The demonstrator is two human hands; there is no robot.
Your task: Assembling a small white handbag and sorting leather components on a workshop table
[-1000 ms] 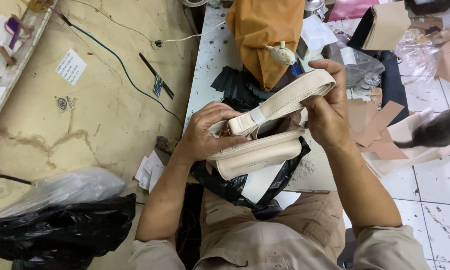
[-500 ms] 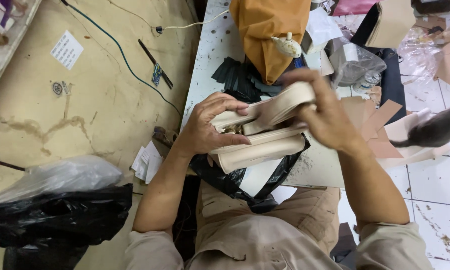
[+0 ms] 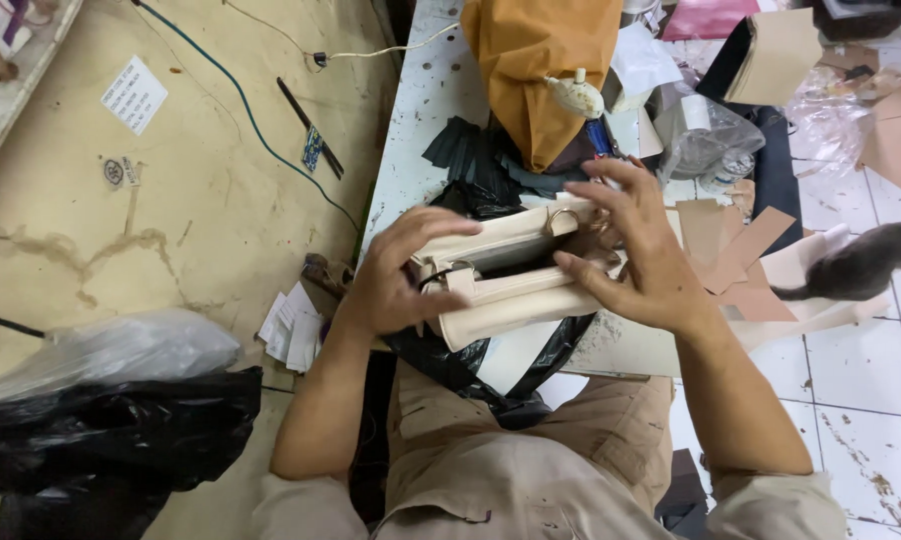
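Sitting at cluttered white table (image 3: 411, 130), person holds cream handbag (image 3: 506, 285) just above lap, over black plastic bag (image 3: 471, 365). Left hand (image 3: 401, 275) clamped round bag's left end, thumb hooked at metal ring. Right hand (image 3: 641, 255) spread flat on right end, fingers loose, pressing not gripping. Bag mouth gapes, dark inside, contents can't tell. Orange cloth (image 3: 541, 60) heaped behind. Cardboard scraps (image 3: 736, 250) right, grey cat (image 3: 861, 262) on tiled floor (image 3: 861, 380). Left: stained worktop (image 3: 171, 200), clear and black sacks (image 3: 101, 400), blue cable (image 3: 251, 110).
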